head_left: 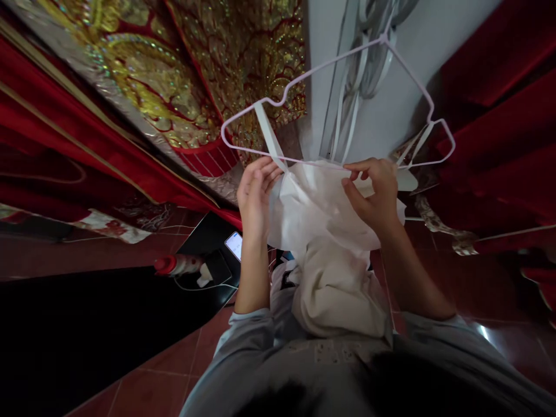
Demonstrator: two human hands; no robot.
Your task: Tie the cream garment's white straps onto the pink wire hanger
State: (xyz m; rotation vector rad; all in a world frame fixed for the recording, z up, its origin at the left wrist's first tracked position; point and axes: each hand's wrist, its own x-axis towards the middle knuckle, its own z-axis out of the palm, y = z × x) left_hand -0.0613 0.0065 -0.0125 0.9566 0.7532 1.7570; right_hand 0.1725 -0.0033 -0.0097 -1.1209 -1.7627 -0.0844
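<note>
A pale pink clothes hanger (pixel 310 72) hangs in front of me. White straps (pixel 270 132) are looped over both its ends, and a thin white garment (pixel 321 202) drapes below its lower bar. My left hand (pixel 255 194) has its fingers bent against the left strap, where it meets the garment's top edge. Near the middle of the bar, my right hand (pixel 376 194) pinches with thumb and forefinger at the bar and the garment's edge just behind it. Beige cloth (pixel 339 289) lies bunched beneath the white garment, close to my body.
Gold-beaded red garments (pixel 182 81) hang at left, dark red cloth (pixel 504 127) at right. Grey hangers (pixel 369 52) cluster behind the pink one. A black table (pixel 143 313) at lower left carries a lit phone (pixel 233 244), a red-capped bottle (pixel 174 264) and a cable.
</note>
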